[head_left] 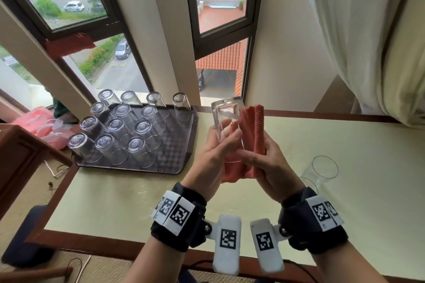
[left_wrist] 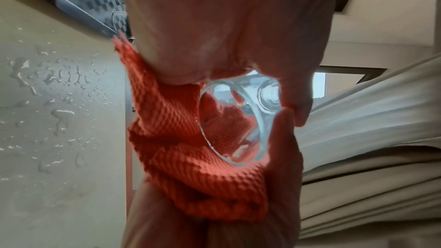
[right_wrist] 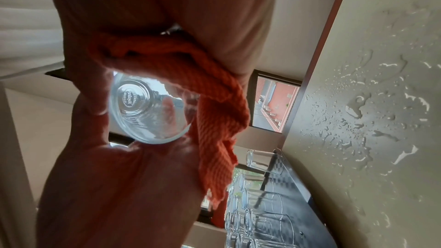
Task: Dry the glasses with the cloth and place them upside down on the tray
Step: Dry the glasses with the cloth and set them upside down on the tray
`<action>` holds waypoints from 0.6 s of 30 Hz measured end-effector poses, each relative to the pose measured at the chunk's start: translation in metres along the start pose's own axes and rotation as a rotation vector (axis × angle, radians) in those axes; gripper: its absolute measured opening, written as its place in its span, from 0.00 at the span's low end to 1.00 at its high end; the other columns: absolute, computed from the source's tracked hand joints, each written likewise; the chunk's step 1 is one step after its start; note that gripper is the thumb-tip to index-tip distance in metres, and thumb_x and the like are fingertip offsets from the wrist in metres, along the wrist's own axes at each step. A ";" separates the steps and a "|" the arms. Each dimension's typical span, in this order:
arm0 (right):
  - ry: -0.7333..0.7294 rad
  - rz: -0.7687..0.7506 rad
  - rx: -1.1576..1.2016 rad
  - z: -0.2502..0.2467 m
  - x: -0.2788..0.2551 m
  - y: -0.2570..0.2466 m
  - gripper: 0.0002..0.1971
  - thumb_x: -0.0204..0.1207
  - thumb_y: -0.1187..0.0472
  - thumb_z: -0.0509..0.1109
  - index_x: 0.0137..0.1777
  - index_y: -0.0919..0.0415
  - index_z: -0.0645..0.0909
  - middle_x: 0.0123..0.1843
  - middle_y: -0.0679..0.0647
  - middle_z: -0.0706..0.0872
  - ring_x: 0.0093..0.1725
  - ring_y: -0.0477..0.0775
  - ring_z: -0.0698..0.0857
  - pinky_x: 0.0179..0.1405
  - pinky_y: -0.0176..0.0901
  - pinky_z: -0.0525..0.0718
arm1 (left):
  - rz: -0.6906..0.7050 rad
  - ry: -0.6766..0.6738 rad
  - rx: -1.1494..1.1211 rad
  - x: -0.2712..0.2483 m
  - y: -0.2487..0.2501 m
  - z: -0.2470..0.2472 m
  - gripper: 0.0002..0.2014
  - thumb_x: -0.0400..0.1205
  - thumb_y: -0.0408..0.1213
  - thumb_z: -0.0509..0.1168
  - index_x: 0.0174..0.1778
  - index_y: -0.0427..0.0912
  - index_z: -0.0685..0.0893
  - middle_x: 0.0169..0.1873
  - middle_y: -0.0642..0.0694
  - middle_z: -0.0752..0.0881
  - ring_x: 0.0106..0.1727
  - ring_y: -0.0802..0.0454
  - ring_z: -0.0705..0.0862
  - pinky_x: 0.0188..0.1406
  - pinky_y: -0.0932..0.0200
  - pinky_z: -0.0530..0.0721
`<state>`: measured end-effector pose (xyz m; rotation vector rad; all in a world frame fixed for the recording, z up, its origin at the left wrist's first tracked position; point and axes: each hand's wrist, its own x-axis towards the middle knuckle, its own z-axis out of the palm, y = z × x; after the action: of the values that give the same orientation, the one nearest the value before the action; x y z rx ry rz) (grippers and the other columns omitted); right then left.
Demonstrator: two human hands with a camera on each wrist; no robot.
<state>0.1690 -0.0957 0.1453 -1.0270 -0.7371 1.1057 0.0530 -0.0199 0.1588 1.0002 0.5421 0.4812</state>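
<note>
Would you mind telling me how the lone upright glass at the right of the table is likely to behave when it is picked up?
The upright glass looks thin-walled and clear, so probably light but fragile. Water droplets lie on the table, so it may be wet and slippery. It is tall for its base, so a sideways nudge could tip it.

Forearms: bare, no sleeves in view.
Left wrist band (head_left: 178,218): broad black strap round the wrist, with white square plates on its outer face, each printed with a black-and-white square code.
Right wrist band (head_left: 315,220): same black strap, white code plates toward 3 o'clock.
Left camera module (head_left: 227,244): white rounded block on a white bracket with a metal screw, one code marker on top.
Right camera module (head_left: 266,245): matching white block, bracket, screw and marker.
Left hand (head_left: 215,151): bare, no glove.
Right hand (head_left: 266,161): bare, no glove.
</note>
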 end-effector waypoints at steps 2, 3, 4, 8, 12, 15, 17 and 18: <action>0.013 -0.049 0.023 -0.003 -0.004 -0.001 0.43 0.65 0.55 0.86 0.79 0.64 0.70 0.68 0.64 0.85 0.67 0.67 0.85 0.58 0.61 0.88 | 0.005 -0.077 0.006 0.000 0.000 0.002 0.27 0.81 0.44 0.67 0.76 0.52 0.67 0.69 0.40 0.83 0.65 0.42 0.86 0.50 0.44 0.89; 0.013 -0.072 0.029 -0.005 -0.006 -0.002 0.43 0.63 0.54 0.87 0.77 0.64 0.72 0.66 0.64 0.86 0.66 0.68 0.86 0.58 0.62 0.88 | 0.012 -0.107 0.020 0.001 0.000 0.001 0.29 0.81 0.44 0.70 0.76 0.52 0.67 0.68 0.41 0.84 0.64 0.42 0.86 0.51 0.45 0.89; 0.014 -0.090 0.018 -0.007 -0.007 -0.004 0.41 0.62 0.54 0.87 0.74 0.64 0.75 0.64 0.65 0.87 0.64 0.69 0.87 0.57 0.64 0.88 | 0.027 -0.123 0.031 0.002 0.001 0.000 0.32 0.78 0.44 0.74 0.76 0.51 0.67 0.66 0.42 0.84 0.64 0.43 0.86 0.53 0.47 0.88; -0.015 -0.098 -0.089 -0.017 -0.012 -0.009 0.33 0.59 0.50 0.88 0.62 0.61 0.84 0.53 0.64 0.90 0.52 0.69 0.90 0.51 0.67 0.89 | 0.099 -0.095 0.061 0.008 0.015 -0.016 0.51 0.56 0.45 0.89 0.75 0.49 0.72 0.62 0.47 0.87 0.67 0.48 0.85 0.61 0.55 0.85; -0.078 -0.041 -0.091 -0.018 -0.018 -0.007 0.29 0.58 0.54 0.85 0.58 0.66 0.83 0.43 0.57 0.89 0.41 0.58 0.90 0.40 0.51 0.89 | 0.102 -0.212 0.061 0.004 0.028 -0.031 0.55 0.52 0.39 0.90 0.76 0.53 0.73 0.49 0.46 0.91 0.53 0.48 0.90 0.55 0.56 0.87; -0.100 -0.015 -0.117 -0.018 -0.018 -0.005 0.32 0.56 0.48 0.87 0.56 0.67 0.84 0.42 0.61 0.87 0.39 0.58 0.88 0.40 0.50 0.89 | 0.091 -0.236 0.169 0.000 0.031 -0.039 0.45 0.54 0.40 0.90 0.69 0.49 0.81 0.49 0.43 0.90 0.53 0.45 0.90 0.54 0.54 0.88; -0.057 0.000 -0.133 -0.019 -0.015 -0.006 0.39 0.53 0.40 0.88 0.57 0.67 0.85 0.47 0.69 0.86 0.44 0.62 0.88 0.44 0.54 0.90 | 0.081 -0.172 0.200 0.000 0.031 -0.041 0.43 0.51 0.41 0.91 0.63 0.44 0.81 0.49 0.38 0.91 0.51 0.42 0.91 0.51 0.54 0.89; -0.023 0.014 -0.134 -0.019 -0.013 -0.006 0.43 0.52 0.36 0.87 0.59 0.67 0.85 0.52 0.73 0.87 0.47 0.65 0.88 0.47 0.57 0.91 | 0.082 -0.124 0.206 -0.001 0.031 -0.041 0.44 0.48 0.43 0.91 0.60 0.42 0.81 0.49 0.37 0.92 0.49 0.42 0.92 0.48 0.55 0.90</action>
<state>0.1842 -0.1146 0.1441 -1.1358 -0.8322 1.0927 0.0229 0.0205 0.1684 1.2441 0.4471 0.4388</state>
